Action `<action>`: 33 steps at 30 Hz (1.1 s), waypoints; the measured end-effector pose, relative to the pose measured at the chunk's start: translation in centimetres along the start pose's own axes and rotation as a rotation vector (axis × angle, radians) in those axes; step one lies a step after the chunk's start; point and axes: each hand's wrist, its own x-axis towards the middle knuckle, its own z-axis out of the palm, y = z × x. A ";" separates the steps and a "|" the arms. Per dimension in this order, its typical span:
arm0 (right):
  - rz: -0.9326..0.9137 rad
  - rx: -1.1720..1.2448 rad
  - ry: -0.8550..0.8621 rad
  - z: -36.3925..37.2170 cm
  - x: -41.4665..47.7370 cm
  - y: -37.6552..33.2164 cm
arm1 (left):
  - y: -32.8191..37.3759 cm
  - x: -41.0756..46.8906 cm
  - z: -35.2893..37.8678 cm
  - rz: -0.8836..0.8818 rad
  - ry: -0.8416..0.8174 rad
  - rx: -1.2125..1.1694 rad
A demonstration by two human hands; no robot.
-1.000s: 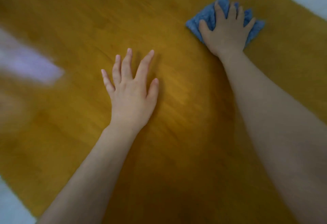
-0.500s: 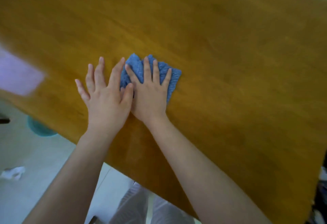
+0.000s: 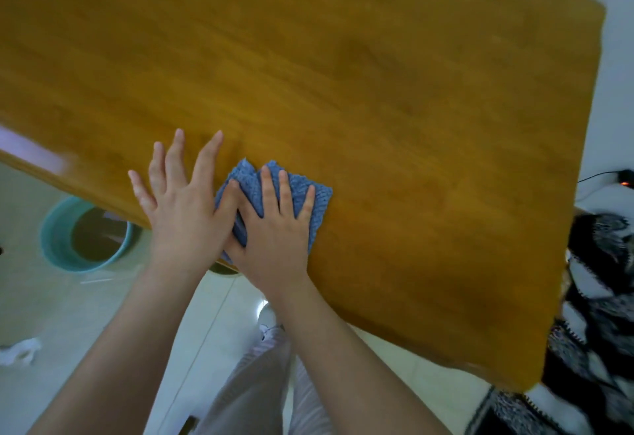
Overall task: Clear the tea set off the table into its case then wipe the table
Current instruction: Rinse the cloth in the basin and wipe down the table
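Since a second ago the wipe stroke has run full length: the right hand (image 3: 274, 228) had the blue cloth (image 3: 320, 199) out at the far right of the table (image 3: 377, 91), well apart from the left hand (image 3: 185, 215). Half a second ago it was back beside the left hand. Now the cloth sits at the table's near edge, with the right palm's heel hanging over that edge.

Read: one pull-back pass is ending. No tea set or case is visible on the wood in view, so I judge clearing done and wiping in progress. The purple blur at the far left is unidentifiable.

Grip state:
- Right hand: fingers straight and spread, pressing flat on the cloth. Nothing curled round it, held by downward pressure only.
- Left hand: flat on the table, fingers spread, holding nothing. Thumb lies against the cloth's left side.

Cloth orientation: a folded pad, mostly covered by the hand. The visible outline is close to square, marginally wider across than deep, so no clear long axis. Its bunched, peaked edge points away from the person, in line with the right fingers.

A teal bucket (image 3: 60, 232) stands on the floor below the near-left edge.
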 end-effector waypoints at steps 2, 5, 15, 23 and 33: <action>-0.001 0.004 0.024 -0.1 -0.8 0.7 | 0.3 -0.5 0.2 0.004 -0.005 -0.010; -0.006 0.009 0.036 -0.2 -2.0 1.8 | 1.3 -1.4 0.6 0.024 -0.005 -0.015; -0.089 0.031 0.063 -1.4 -5.3 7.0 | 5.8 -3.6 2.9 -0.036 0.011 -0.064; -0.215 -0.016 -0.011 -3.4 -5.1 13.6 | 9.5 -5.9 4.3 -0.149 0.099 -0.071; -0.177 -0.076 -0.025 -4.5 -2.0 18.0 | 10.6 -8.7 7.0 -0.265 0.101 -0.100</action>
